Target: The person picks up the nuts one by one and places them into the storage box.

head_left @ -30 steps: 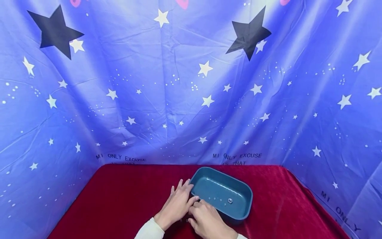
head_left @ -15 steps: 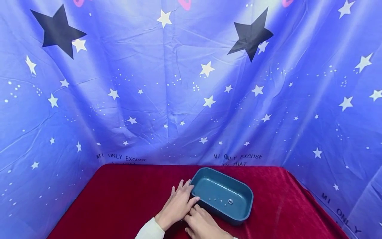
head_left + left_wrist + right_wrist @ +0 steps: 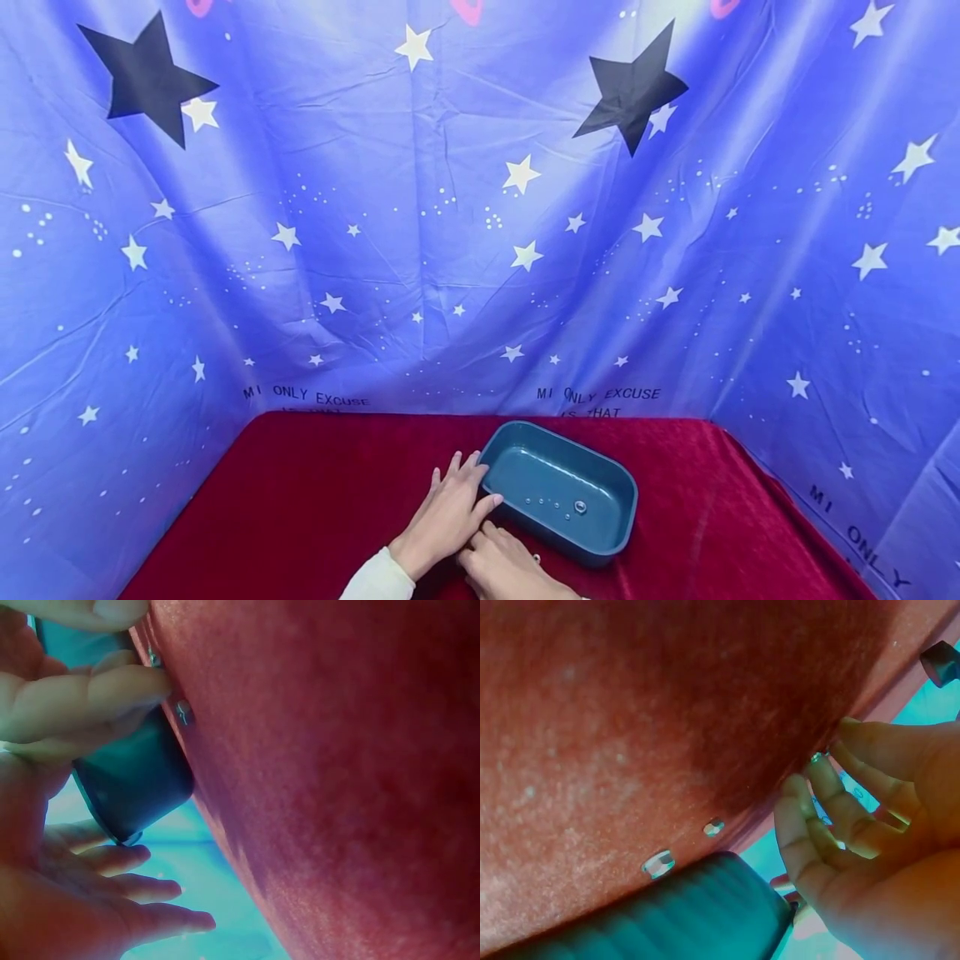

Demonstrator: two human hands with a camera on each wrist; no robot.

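Note:
A blue-green rectangular tub (image 3: pixel 525 468) stands on the red cloth. Spread over its left end is my left hand (image 3: pixel 442 514), fingertips at the rim and thumb along the front edge. Just in front of the tub, my right hand (image 3: pixel 504 560) reaches down with bent fingers. In the right wrist view, a tiny shiny metal piece (image 3: pixel 817 757) sits right at these fingertips; I cannot tell if it is pinched. The left wrist view has a small metal nut (image 3: pixel 184 711) on the cloth close beside the right fingers. Inside the tub lies a larger nut (image 3: pixel 580 507) with several tiny metal pieces.
Two metal nuts, one bigger (image 3: pixel 658 864) and one smaller (image 3: pixel 714 827), lie on the cloth along the tub's front wall. Red velvet cloth (image 3: pixel 300 492) covers the table. A blue star-printed curtain (image 3: pixel 450 275) hangs behind and at both sides.
My right hand has shifted left and toward me along the tub's front, and a nut now shows at its right side. The left hand stays at the tub's left end.

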